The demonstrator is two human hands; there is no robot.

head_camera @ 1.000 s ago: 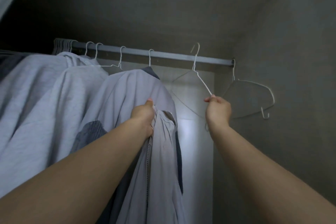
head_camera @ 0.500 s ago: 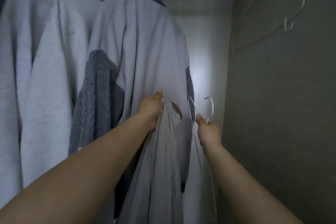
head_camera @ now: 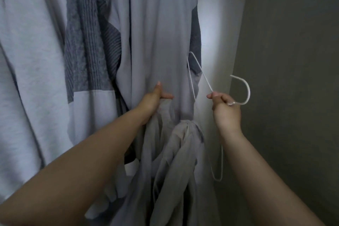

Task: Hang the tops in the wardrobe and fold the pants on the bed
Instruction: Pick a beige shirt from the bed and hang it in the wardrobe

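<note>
My left hand (head_camera: 153, 100) grips the top of a light grey top (head_camera: 176, 152) that hangs bunched below it, in front of the hung clothes. My right hand (head_camera: 224, 108) holds a white wire hanger (head_camera: 245, 88) at its neck, with the hook curving up to the right and the wire frame running up left and down behind my wrist. The hanger is off the rail and beside the grey top, not inside it.
Several tops hang in the wardrobe: a light grey sweatshirt (head_camera: 31, 51) at left, a dark ribbed knit (head_camera: 88, 42), and a pale grey top (head_camera: 157, 24) in the middle. The wardrobe's side wall (head_camera: 293, 79) is close on the right.
My right hand took the wire hanger off the rail and brought it down to chest height. The view dropped from the rail to the hanging clothes. My left hand kept its hold on the grey top.
</note>
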